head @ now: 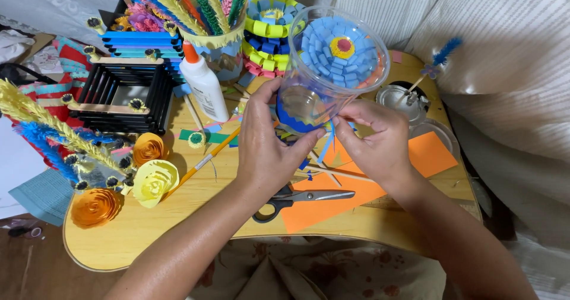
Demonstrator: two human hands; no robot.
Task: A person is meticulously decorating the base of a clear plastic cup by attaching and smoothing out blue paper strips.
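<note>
My left hand (267, 148) grips the lower side of a clear plastic cup (332, 68), which is tilted with its mouth toward me. A blue paper band with a zigzag edge (294, 122) wraps the cup's base under my fingers. My right hand (374, 136) pinches the end of a thin blue paper strip (326, 145) against the cup's bottom right. Through the cup shows a blue paper flower with a red and yellow centre (341, 47).
Black-handled scissors (297, 199) lie on an orange paper sheet (356, 187) on the wooden lap table (148, 234). A white glue bottle (202, 83), a pencil (208, 157), paper roses (151, 178), a black stick box (122, 95) and craft-filled cups stand at the left and back.
</note>
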